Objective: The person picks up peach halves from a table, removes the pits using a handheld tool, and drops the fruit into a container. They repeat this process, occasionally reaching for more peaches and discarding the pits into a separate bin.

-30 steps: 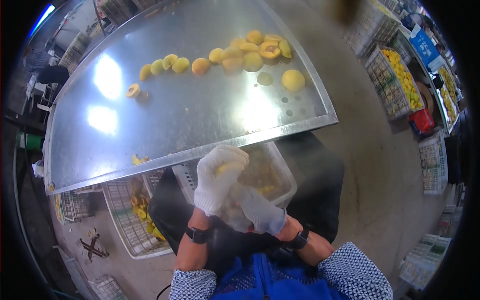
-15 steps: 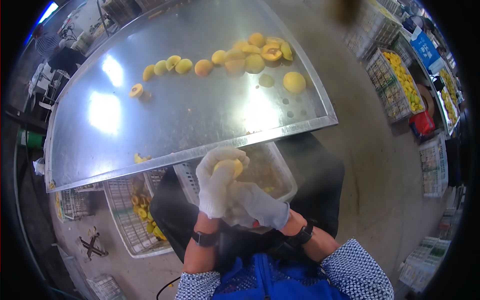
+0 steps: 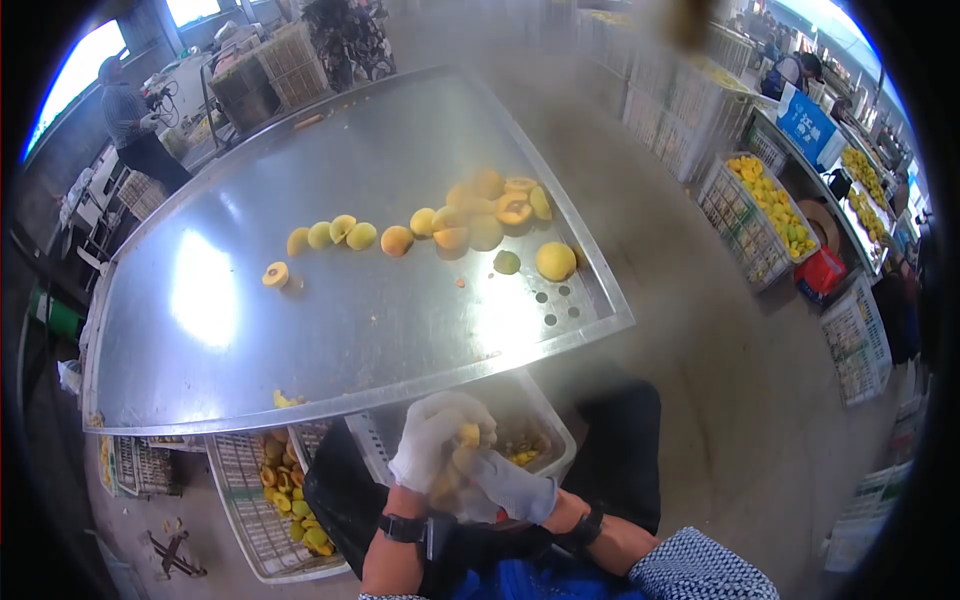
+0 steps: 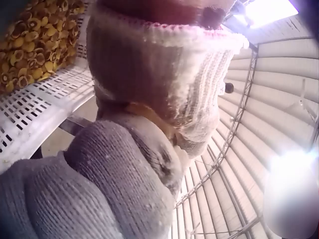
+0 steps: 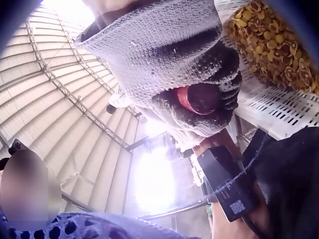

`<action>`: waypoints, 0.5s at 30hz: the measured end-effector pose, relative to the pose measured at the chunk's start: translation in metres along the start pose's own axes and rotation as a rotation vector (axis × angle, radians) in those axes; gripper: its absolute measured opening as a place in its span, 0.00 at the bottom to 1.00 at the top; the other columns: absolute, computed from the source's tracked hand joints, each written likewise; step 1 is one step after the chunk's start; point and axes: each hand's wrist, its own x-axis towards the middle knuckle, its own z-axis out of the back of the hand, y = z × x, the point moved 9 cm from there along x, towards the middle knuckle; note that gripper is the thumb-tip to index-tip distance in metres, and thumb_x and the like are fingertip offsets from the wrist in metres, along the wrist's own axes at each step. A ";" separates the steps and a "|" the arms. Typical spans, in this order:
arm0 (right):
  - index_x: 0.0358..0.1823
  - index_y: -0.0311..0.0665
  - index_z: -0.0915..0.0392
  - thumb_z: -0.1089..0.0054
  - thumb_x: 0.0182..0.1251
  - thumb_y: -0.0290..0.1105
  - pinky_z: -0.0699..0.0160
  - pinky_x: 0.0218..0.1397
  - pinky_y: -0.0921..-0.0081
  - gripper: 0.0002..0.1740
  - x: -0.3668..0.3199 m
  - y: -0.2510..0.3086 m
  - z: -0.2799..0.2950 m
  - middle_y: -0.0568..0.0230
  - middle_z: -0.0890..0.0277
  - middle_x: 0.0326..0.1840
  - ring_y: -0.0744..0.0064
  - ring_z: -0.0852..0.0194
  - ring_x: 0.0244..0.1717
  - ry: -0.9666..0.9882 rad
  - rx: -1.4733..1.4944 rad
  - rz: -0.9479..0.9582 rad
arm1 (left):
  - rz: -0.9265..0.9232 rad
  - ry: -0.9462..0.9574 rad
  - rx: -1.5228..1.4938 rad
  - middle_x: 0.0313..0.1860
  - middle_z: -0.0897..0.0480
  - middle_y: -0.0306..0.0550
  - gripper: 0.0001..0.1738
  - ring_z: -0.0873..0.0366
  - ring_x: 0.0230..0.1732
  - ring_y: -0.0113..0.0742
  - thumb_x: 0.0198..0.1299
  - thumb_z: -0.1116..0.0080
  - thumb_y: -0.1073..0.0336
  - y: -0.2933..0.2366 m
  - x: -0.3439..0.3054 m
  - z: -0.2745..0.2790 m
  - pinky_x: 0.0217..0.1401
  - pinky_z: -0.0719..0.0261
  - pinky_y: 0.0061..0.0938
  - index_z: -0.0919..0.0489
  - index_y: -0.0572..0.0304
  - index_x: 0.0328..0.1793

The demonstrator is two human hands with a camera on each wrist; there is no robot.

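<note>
Yellow peach [image 3: 468, 436], mostly covered, at 6 o'clock, gripped by the left hand [image 3: 430, 452]; the right hand [image 3: 512, 487], clutching a red tool [image 5: 198, 97], touches it.

The metal table [image 3: 300, 330] has its front edge just above the left hand [image 3: 430, 450] and right hand [image 3: 505, 485], barring a straight lift. Its near half lies bare; loose fruit [image 3: 450, 225] crowds the far right. The white crate [image 3: 545, 425] walls the space below.
</note>
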 end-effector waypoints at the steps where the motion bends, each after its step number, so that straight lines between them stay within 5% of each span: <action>1: 0.45 0.37 0.21 0.56 0.80 0.56 0.31 0.37 0.83 0.28 0.003 0.011 0.000 0.75 0.27 0.33 0.88 0.36 0.36 -0.067 -0.115 0.106 | -0.042 -0.013 -0.029 0.34 0.17 0.56 0.21 0.18 0.32 0.41 0.67 0.45 0.55 -0.002 0.000 -0.001 0.39 0.17 0.31 0.19 0.71 0.38; 6: 0.40 0.34 0.23 0.57 0.80 0.57 0.36 0.26 0.82 0.30 0.000 0.020 0.000 0.74 0.29 0.26 0.87 0.38 0.26 -0.147 -0.245 0.136 | -0.187 -0.257 0.115 0.36 0.17 0.55 0.35 0.18 0.32 0.41 0.71 0.52 0.37 0.016 -0.002 0.022 0.37 0.17 0.32 0.20 0.69 0.43; 11: 0.41 0.38 0.25 0.50 0.77 0.58 0.29 0.33 0.80 0.27 -0.008 0.023 -0.007 0.73 0.32 0.28 0.86 0.34 0.30 -0.088 0.112 -0.016 | -0.090 -0.120 -0.141 0.39 0.20 0.52 0.33 0.21 0.33 0.39 0.72 0.55 0.35 0.008 -0.008 0.002 0.36 0.19 0.31 0.24 0.63 0.45; 15: 0.60 0.38 0.28 0.51 0.80 0.50 0.27 0.49 0.81 0.23 -0.007 -0.003 -0.004 0.72 0.27 0.48 0.83 0.31 0.45 -0.007 0.282 -0.109 | -0.030 -0.006 -0.247 0.37 0.22 0.52 0.31 0.22 0.33 0.39 0.71 0.53 0.35 0.016 -0.005 -0.003 0.36 0.20 0.32 0.25 0.60 0.43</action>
